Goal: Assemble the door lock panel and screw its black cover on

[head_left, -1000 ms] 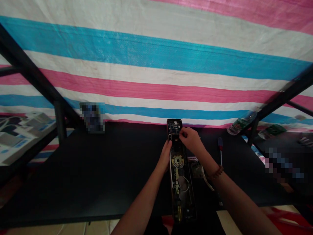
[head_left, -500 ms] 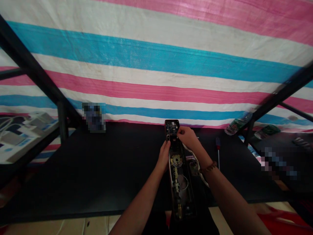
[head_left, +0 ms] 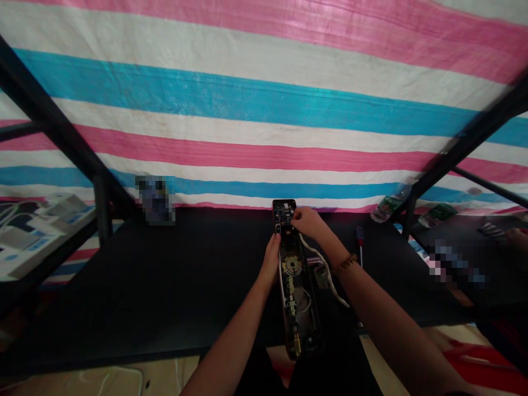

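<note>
A long, narrow black device (head_left: 292, 275) lies open lengthwise in front of me, its inner parts showing: a circuit board (head_left: 284, 212) at the far end, a round metal piece (head_left: 292, 265) in the middle and brass-coloured parts lower down. My left hand (head_left: 271, 256) grips the device's left side, fingers against its edge. My right hand (head_left: 304, 221) is closed in a pinch at the right edge of the circuit board; what its fingertips hold is too small to make out. A white cable (head_left: 330, 275) runs down from near that hand, beside a small board (head_left: 322, 276).
A screwdriver (head_left: 360, 236) lies right of my right hand on the black table (head_left: 165, 297). Plastic bottles (head_left: 388, 208) stand or lean at the back right. White boxes (head_left: 45, 234) are at far left; another person's hand (head_left: 516, 238) shows at the right edge.
The view has shifted slightly, so the device and both hands appear a little further left. Another person's hand has come into view at the right edge. My hands keep nearly the same pose.
</note>
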Demonstrator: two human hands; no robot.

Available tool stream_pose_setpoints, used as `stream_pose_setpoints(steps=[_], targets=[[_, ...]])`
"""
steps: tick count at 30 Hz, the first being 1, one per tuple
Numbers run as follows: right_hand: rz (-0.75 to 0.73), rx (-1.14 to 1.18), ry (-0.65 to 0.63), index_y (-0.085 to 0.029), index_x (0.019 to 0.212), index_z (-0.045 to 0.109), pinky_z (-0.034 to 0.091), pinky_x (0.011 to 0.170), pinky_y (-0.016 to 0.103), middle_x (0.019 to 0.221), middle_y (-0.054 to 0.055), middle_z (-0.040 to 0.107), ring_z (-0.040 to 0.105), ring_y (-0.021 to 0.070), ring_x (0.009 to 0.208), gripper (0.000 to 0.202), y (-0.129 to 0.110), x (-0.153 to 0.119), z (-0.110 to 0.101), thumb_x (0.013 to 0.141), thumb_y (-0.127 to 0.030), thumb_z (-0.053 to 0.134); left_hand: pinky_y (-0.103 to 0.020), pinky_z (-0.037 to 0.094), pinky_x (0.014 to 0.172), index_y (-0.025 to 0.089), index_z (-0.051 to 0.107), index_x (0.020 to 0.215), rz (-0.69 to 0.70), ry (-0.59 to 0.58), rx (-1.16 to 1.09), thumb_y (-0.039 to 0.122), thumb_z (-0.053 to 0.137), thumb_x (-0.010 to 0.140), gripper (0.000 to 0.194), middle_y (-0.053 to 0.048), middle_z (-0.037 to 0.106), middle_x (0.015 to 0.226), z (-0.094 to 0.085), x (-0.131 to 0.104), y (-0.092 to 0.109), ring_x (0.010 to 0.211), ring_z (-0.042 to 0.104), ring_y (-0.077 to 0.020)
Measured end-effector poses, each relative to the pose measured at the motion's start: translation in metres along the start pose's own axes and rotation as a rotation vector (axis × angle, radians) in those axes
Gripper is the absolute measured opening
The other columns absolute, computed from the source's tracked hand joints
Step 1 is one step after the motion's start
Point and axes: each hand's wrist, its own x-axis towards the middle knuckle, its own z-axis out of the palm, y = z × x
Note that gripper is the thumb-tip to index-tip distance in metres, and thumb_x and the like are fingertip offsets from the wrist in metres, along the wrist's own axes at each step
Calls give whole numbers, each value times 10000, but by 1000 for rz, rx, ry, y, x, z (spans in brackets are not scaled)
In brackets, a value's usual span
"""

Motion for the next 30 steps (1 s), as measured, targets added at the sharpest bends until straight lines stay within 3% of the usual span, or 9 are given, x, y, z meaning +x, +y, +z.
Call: stream_pose_setpoints(steps=[3, 6, 10, 13, 15, 18, 21, 30], targets=[[-36, 0, 35, -176, 809, 641, 444, 797, 280, 855, 73, 688, 615, 206, 856, 115, 1, -2, 6, 768, -98, 567, -355, 544, 853, 165, 671, 1168, 5, 0, -13, 577, 777, 743, 601, -76, 766, 1006, -1, 1, -2, 937, 730, -257], [-56, 48, 67, -164, 1084, 589, 467, 810, 305, 961, 93, 690, 635, 223, 872, 297, 4, -6, 12, 797, -118, 525, -363, 540, 865, 168, 670, 1169, 1, -8, -27, 566, 764, 763, 576, -75, 768, 996, -2, 2, -3, 931, 732, -254], [32, 212, 75, -153, 1409, 375, 486, 741, 334, 844, 63, 694, 654, 250, 720, 619, 9, -13, 16, 807, -167, 514, -368, 542, 854, 160, 685, 1132, -6, -9, -31, 549, 776, 755, 550, -73, 771, 948, -2, 2, -2, 907, 736, -259], [161, 327, 67, -131, 1520, 260, 500, 783, 362, 817, 58, 710, 667, 260, 738, 799, 15, -13, 20, 788, -215, 569, -362, 541, 851, 155, 695, 1085, -4, -1, -28, 553, 788, 739, 535, -71, 769, 918, -1, 3, -1, 916, 734, -264], [180, 426, 62, -134, 1447, 426, 503, 821, 365, 868, 67, 727, 671, 252, 804, 699, 18, -11, 24, 771, -229, 578, -358, 539, 852, 155, 696, 1081, -3, 2, -23, 550, 783, 747, 524, -70, 768, 923, -1, 4, -1, 917, 732, -259], [111, 590, 26, -131, 1096, 686, 509, 816, 338, 926, 72, 742, 664, 234, 870, 375, 22, -9, 28, 765, -234, 541, -346, 540, 829, 157, 695, 1094, 1, 10, -18, 546, 780, 752, 525, -63, 765, 927, -2, 5, -3, 870, 732, -241], [92, 674, 13, -112, 937, 718, 510, 773, 319, 909, 81, 752, 666, 232, 855, 290, 22, -10, 29, 757, -254, 540, -346, 542, 796, 158, 688, 1103, -4, 11, -19, 548, 775, 756, 529, -64, 764, 919, -3, 5, -4, 814, 730, -230], [114, 738, 15, -98, 872, 725, 496, 729, 312, 830, 72, 737, 637, 204, 742, 317, 13, -15, 28, 716, -306, 543, -315, 532, 773, 167, 686, 1142, 9, 19, -18, 546, 764, 767, 539, -63, 758, 965, 0, 5, -1, 820, 717, -212]])
